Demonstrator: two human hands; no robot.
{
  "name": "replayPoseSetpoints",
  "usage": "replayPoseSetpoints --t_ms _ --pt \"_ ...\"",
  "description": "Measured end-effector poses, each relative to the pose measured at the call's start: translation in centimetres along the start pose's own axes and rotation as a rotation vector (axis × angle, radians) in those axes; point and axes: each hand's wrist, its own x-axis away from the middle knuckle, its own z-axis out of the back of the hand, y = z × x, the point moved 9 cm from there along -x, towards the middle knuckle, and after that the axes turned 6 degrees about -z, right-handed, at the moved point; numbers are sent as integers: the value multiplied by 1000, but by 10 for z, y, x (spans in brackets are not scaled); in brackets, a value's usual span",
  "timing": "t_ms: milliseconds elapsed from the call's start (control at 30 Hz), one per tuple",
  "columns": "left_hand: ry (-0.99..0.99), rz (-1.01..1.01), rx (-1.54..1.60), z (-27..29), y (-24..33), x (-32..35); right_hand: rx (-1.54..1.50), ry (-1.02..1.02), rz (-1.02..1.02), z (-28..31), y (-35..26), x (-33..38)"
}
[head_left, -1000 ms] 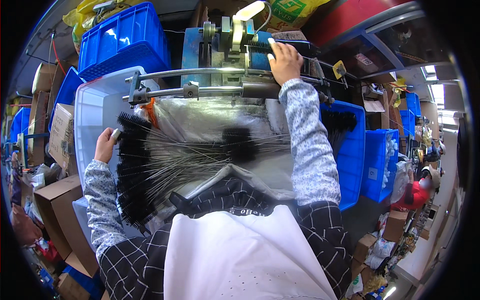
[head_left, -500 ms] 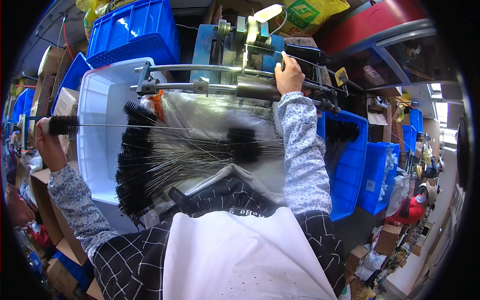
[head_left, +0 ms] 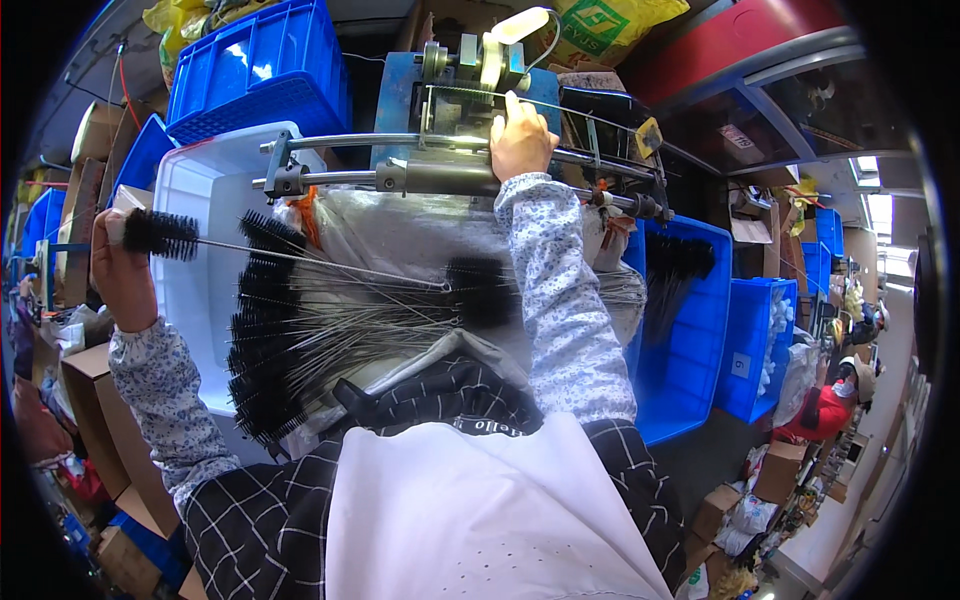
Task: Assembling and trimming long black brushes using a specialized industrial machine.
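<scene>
My left hand (head_left: 126, 268), raised at the left, grips the white-tipped end of a round black bristle brush (head_left: 162, 235). The brush's long wire stem slants right and ends in a small loop over a pile of similar brushes (head_left: 265, 350). Ahead, my right hand (head_left: 523, 140) is at a bench machine (head_left: 400, 95) with metal rails, its fingers bent at the sliding metal sleeve (head_left: 450, 178). Its fingertips reach a thin wire stem whose dark bristle section (head_left: 465, 91) lies across the machine. What those fingers hold is hidden.
A white bin (head_left: 190, 190) stands behind the brush pile, with a blue crate (head_left: 255, 75) beyond it. On the right, a blue bin (head_left: 690, 360) contains more black brushes. A smaller blue bin (head_left: 755, 350) holds white pieces. Cardboard boxes (head_left: 100, 400) line the left.
My right hand has moved left along the rails, and the sleeve and the wire stem on the machine have shifted left too. The brush in my left hand has moved right and tilted.
</scene>
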Motion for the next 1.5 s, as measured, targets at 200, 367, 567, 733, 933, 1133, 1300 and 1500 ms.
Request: replayPoseSetpoints --t_ms 200,367,567,733,933,1133,1300,1500 --pt "-68 28 14 -8 0 5 57 34 40 13 42 -10" --pt "-42 -36 -49 -13 8 7 -50 -45 22 30 90 -27" --pt "-238 88 257 -74 4 11 253 -102 1 29 117 -66" --pt "-297 135 263 -110 5 14 88 -338 108 60 112 -57" --pt "-447 246 403 -176 5 35 -361 -1024 111 100 50 49" --pt "-827 241 192 -249 13 96 -782 -1061 257 63 -84 127" --pt "-766 223 -174 -174 -18 65 -346 -295 334 66 -38 61" --pt "-632 206 -648 -95 -86 35 177 50 140 39 48 -14"
